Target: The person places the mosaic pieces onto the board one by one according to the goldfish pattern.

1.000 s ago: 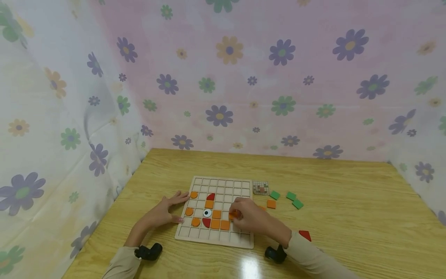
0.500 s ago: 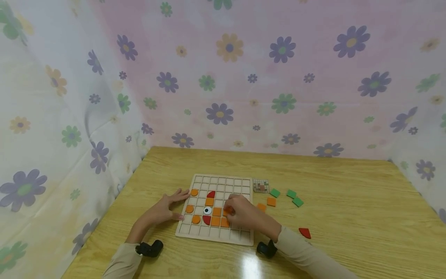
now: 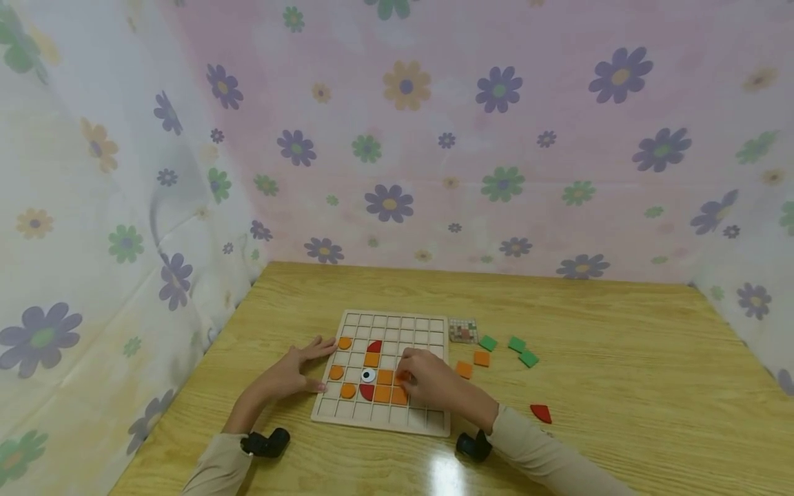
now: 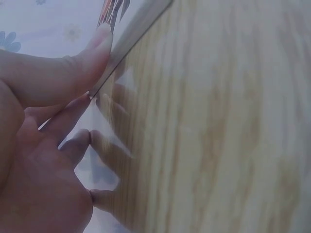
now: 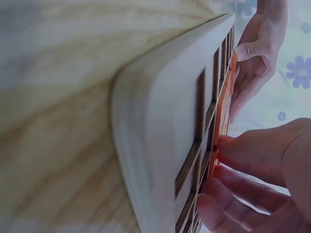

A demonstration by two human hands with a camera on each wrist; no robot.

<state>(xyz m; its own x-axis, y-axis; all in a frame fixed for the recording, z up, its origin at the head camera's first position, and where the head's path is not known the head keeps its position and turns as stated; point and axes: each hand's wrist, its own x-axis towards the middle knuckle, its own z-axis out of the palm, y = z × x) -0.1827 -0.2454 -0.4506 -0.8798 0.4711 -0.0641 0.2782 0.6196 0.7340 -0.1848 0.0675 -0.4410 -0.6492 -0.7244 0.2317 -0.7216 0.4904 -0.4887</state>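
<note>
A pale wooden grid board [image 3: 381, 425] lies on the table. Set in its cells are orange discs [image 3: 348, 390], orange square tiles [image 3: 382, 394], red quarter-round tiles [image 3: 367, 393] and a white eye disc [image 3: 368, 375]. My right hand [image 3: 431, 379] is over the right middle of the board. In the right wrist view its thumb and index finger pinch an orange square tile [image 5: 214, 160] down at the grid; the hand covers most of it in the head view. My left hand [image 3: 288, 375] rests at the board's left edge, fingers spread, thumb on the rim.
Right of the board lie a small pattern card [image 3: 463, 331], green square tiles [image 3: 488, 343], two loose orange tiles [image 3: 481, 358] and a red quarter-round tile [image 3: 541, 413]. Flowered cloth [image 3: 434, 207] hangs behind the table and along its sides.
My right hand has shifted slightly left over the board with the orange tile, uncovering a loose orange tile and the red quarter-round at right. My left hand stays on the board's edge.
</note>
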